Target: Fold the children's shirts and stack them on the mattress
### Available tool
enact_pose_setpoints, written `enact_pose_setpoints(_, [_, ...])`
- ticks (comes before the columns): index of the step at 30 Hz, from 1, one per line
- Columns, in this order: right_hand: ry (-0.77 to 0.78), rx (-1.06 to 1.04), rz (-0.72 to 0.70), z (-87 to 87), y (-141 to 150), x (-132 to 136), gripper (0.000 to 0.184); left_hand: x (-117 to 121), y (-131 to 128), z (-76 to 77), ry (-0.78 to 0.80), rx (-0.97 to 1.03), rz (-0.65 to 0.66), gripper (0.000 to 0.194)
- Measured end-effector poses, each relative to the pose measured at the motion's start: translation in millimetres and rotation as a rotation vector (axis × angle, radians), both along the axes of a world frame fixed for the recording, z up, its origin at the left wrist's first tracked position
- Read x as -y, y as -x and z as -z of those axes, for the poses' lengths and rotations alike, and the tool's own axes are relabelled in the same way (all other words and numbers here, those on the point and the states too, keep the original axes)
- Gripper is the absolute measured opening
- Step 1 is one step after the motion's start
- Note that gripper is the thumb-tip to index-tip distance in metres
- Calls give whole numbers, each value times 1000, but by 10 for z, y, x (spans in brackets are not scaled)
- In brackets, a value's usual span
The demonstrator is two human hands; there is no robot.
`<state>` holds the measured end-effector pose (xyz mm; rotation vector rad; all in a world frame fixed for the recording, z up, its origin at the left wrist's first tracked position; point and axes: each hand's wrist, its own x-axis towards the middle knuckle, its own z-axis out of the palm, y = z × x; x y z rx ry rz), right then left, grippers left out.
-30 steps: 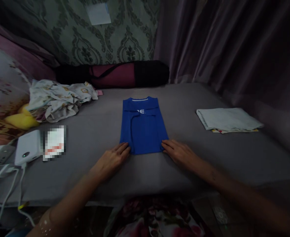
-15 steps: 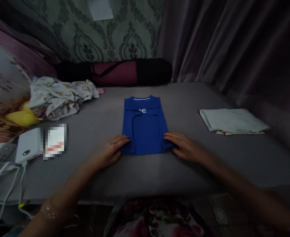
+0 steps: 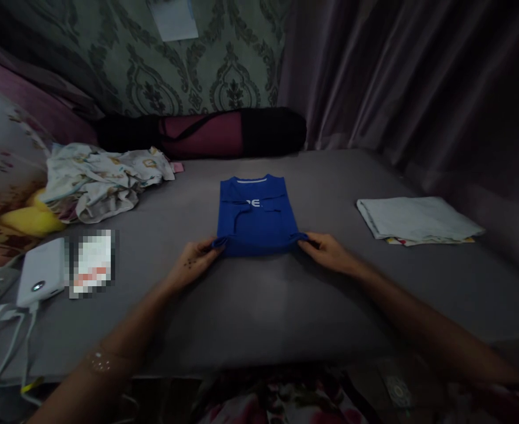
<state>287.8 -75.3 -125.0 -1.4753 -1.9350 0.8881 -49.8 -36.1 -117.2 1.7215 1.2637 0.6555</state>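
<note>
A blue shirt (image 3: 259,219) with white lettering lies on the grey bed surface (image 3: 259,312), its sides and sleeves turned inward and its neckline at the far end. My left hand (image 3: 198,259) pinches the near left corner of the shirt. At the near right corner, my right hand (image 3: 328,252) has its thumb and fingers closed on the cloth. Between the two hands the near edge is raised and curls over toward the neckline. The shirt's underside is hidden.
Folded pale cloth (image 3: 418,219) lies to the right. On the left are crumpled printed clothes (image 3: 109,176), a yellow plush item (image 3: 32,221), a white power bank (image 3: 43,274) with cables and a blurred packet (image 3: 92,262). A long black-and-maroon bag (image 3: 206,134) lies along the wall.
Both hands have gripped the shirt's near corners and lifted the lower edge up and away from me, so the shirt looks shorter. The camera view has shifted slightly.
</note>
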Motion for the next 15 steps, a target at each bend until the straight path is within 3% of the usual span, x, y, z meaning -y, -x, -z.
enact_pose_setpoints(3, [-7,6,191,124,55,-168,31,-150,-79,104,49,54,-152,54])
enact_pose_setpoints(6, [-21,111,315,182,127,-248,36,-262,-117,195,29,-72,-258,53])
enact_pose_setpoints(11, [-89,365,292,84,218,-135,42,-284,-164,179,-38,-262,-273,42])
enact_pose_setpoints(15, [-98,450,257,8,257,-19,47,-280,-212,149,-105,-389,-282,37])
